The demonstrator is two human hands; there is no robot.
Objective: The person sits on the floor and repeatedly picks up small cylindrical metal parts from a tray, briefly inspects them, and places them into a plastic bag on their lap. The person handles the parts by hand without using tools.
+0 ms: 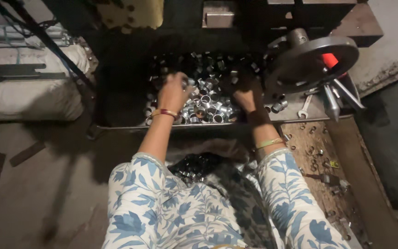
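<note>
Short shiny steel rings [208,103], like cut tube sleeves, lie heaped in a dark metal tray [125,125] on the desk, with a smaller dark batch [194,166] nearer, in the lap between the blue-and-white floral sleeves. Both hands are down in the heap: the left hand [175,91] is spread open over the rings, fingers curled into them; the right hand [246,97] is in shadow, and I cannot tell whether it grips any. Each ring looks light, rigid and smooth, likely slippery and perhaps sharp at the cut edges, so a pinch across the rim or a finger through the bore should hold best. Farther right stand a grey metal handwheel [314,60] and a small spanner [306,107].
</note>
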